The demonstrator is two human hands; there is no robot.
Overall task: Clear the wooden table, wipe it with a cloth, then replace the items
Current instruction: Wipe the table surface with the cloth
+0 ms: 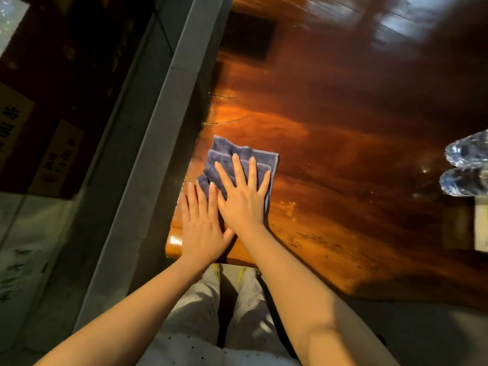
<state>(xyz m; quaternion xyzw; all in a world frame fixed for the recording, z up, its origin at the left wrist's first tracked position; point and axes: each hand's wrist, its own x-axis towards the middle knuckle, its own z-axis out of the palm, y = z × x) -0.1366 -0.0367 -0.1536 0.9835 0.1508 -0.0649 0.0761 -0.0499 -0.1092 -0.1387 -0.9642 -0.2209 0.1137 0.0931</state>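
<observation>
A folded blue-grey cloth (235, 151) lies on the glossy wooden table (343, 128) near its left front corner. My right hand (244, 196) is spread flat on top of the cloth, fingers apart, pressing it down. My left hand (202, 223) lies flat beside it, fingers on the cloth's left edge and palm on the table's rim. The two hands touch at the thumbs. Most of the cloth's near half is hidden under the hands.
Two clear plastic bottles (464, 167) stand at the table's right edge, with a pale box (480, 225) just in front of them. A grey ledge (158, 128) runs along the table's left side. A dark square patch (248, 35) shows at the far left of the tabletop.
</observation>
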